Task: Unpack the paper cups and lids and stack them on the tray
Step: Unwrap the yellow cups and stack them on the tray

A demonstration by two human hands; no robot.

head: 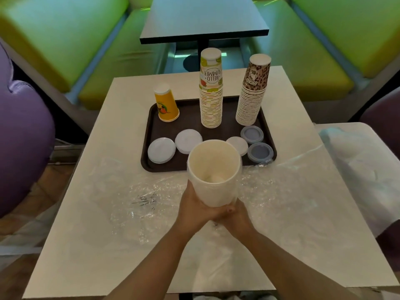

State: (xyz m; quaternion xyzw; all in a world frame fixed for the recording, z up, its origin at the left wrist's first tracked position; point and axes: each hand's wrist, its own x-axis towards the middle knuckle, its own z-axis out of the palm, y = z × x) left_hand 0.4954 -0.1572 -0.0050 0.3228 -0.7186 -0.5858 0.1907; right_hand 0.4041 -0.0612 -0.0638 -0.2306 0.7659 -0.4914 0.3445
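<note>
Both hands, left hand (192, 204) and right hand (234, 215), curl their fingers tight around the base of a white cup stack (214, 169) hovering just before the tray (151, 126); best flip it mouth-down, setting it left of the summer-print stack (211, 94).

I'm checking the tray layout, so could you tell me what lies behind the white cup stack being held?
Behind the white cup stack, the tray shows a white lid pile partly hidden; anything directly behind is covered.
</note>
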